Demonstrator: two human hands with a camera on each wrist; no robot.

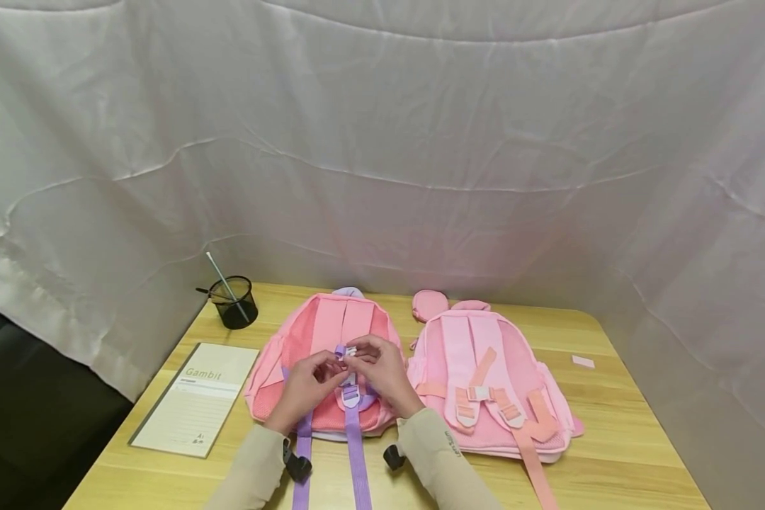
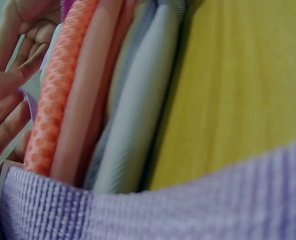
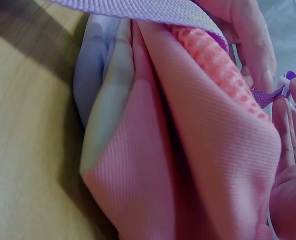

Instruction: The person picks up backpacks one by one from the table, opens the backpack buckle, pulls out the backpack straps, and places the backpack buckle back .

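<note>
Purple strap (image 2: 187, 215) lay nearest; over the coral backpack (image 1: 299, 331) on the table (image 1: 618, 425), left hand (image 1: 307, 381) and right hand (image 1: 385, 370) pinched its buckle (image 1: 350, 351) between fingers, closure unclear; the pink backpack (image 1: 516, 347) had its clip (image 1: 481, 394) apparently fastened.

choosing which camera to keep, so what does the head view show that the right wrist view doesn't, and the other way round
Only the head view shows the notebook, the black mesh cup, the light pink backpack, the small pale card and the beige sleeves.

Only the right wrist view shows a cream layer along the coral backpack's side, and fine ribbing up close.

Both show that backpack, purple webbing, a white buckle, the left hand, the right hand and the wooden table.
</note>
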